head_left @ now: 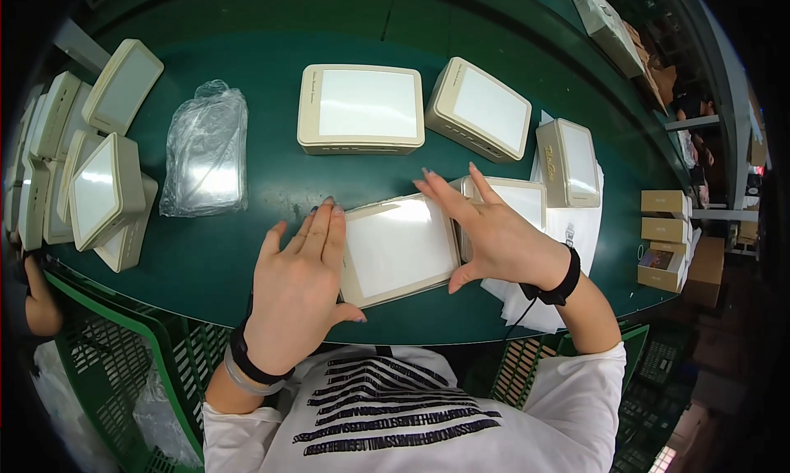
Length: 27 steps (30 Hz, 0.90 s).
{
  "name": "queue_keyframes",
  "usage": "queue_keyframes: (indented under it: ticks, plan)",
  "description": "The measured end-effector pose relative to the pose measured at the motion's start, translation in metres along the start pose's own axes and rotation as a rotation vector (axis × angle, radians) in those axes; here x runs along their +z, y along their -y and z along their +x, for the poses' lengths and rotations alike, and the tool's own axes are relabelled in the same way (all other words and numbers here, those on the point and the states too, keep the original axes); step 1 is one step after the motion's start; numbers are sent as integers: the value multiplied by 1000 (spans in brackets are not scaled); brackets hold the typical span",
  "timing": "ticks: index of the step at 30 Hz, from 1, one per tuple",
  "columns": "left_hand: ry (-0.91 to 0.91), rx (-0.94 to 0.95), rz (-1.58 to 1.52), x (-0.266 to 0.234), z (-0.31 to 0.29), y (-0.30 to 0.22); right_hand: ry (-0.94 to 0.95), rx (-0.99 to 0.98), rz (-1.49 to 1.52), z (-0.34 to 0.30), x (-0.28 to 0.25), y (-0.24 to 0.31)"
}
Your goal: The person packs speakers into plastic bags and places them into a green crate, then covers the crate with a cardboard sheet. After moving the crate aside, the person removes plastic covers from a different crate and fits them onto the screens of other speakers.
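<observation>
White-panelled cream device: could be knocked against the neighbouring cream device if pushed rightward; may be smudged if its face is brushed by fingertips. Position: on green table, flanked by both hands. Left hand: unclenched, fingers extended along left edge. Right hand: fingers spread, thumb by right edge; no firm grip discernible.

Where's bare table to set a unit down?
Green table: a patch between the clear-wrapped package and upper-middle cream unit; another below that package, left of the left hand. Crowded: left-edge cream units, and around the right hand, among units and white sheets.
</observation>
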State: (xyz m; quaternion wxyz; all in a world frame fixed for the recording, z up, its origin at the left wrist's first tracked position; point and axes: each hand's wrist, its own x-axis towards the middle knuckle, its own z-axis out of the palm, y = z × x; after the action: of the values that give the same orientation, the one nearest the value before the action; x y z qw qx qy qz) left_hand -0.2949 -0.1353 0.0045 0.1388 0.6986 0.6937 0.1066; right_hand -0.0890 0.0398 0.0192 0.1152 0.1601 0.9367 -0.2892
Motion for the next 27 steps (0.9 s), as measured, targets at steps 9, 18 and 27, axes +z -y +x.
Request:
queue_keyframes:
  ticks: [9, 18, 27]
  plan:
    - [62, -55, -178, -3, -7, 3, -158, -23, 51, -12, 8, 0]
    - [-2, 12, -148, 6, 0, 2, -191, -12, -85, -14, 2, 1]
    - [-19, 59, -32, 11, 7, -4, -110, 23, -257, -6, 4, 9]
